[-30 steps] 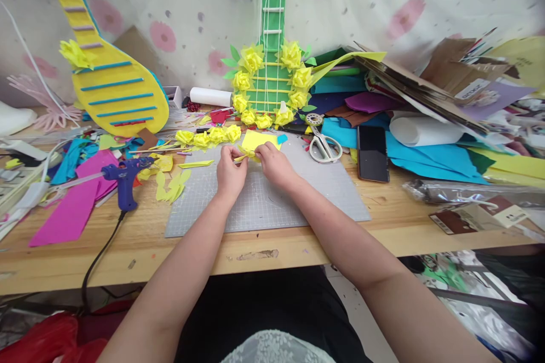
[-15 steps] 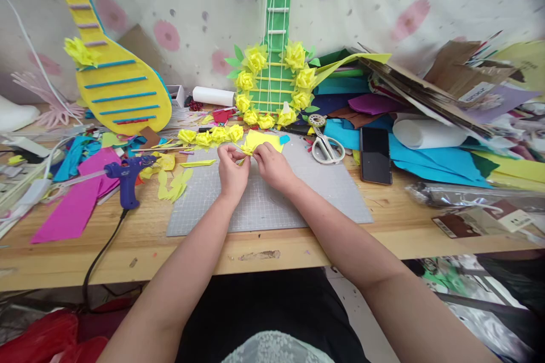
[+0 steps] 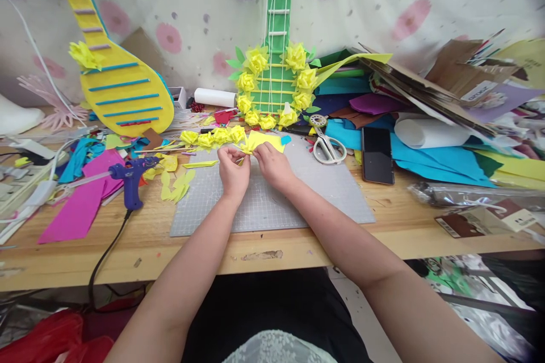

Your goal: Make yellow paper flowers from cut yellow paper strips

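Over the grey cutting mat (image 3: 272, 210), my left hand (image 3: 234, 169) and my right hand (image 3: 273, 164) meet with fingertips pinched on a small piece of yellow paper (image 3: 247, 148). Its shape is partly hidden by my fingers. Behind my hands lies a flat yellow sheet (image 3: 272, 138) with a blue scrap (image 3: 285, 139) at its right edge. A row of yellow paper flowers (image 3: 213, 136) sits just beyond my left hand. Left of that hand are a folded yellow strip (image 3: 200, 164) and cut yellow petals (image 3: 176, 184).
At the back stand a green paper guitar (image 3: 279, 39) ringed with yellow flowers and a yellow one (image 3: 123, 91). A blue glue gun (image 3: 133, 178) stands left. Scissors (image 3: 327, 148) and a phone (image 3: 377, 155) lie right, before piled coloured sheets (image 3: 434, 159).
The whole view has shifted slightly. My hands stay together on the yellow paper, with only slight finger movement.
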A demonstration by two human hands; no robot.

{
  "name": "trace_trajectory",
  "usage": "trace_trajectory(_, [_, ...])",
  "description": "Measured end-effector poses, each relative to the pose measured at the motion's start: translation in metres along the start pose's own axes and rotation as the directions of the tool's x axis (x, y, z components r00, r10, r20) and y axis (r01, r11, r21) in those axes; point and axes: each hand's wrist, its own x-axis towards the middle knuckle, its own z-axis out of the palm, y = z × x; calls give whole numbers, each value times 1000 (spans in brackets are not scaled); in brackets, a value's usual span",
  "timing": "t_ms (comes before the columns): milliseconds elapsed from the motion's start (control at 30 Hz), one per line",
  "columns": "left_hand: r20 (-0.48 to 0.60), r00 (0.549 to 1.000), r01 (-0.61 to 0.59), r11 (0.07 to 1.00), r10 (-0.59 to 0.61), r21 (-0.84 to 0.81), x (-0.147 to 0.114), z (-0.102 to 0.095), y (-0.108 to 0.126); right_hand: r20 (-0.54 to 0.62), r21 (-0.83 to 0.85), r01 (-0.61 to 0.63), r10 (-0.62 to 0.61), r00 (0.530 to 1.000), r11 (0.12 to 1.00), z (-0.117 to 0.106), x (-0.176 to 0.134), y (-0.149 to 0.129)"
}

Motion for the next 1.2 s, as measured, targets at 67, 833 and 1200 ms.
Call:
trace_trajectory(67, [-3,1000,14,999,-15,-31,0,0,0,-26,27,28,-28,999,999,-1,-1,0])
trace_trajectory(833, [74,812,541,698,-579,-470,4,-3,25,-235,391,8,92,968,920,7,-4,2])
trace_trajectory(1200, [56,897,424,820,-438,-384,5,0,15,124,771,-331,383,916,544,16,5,5])
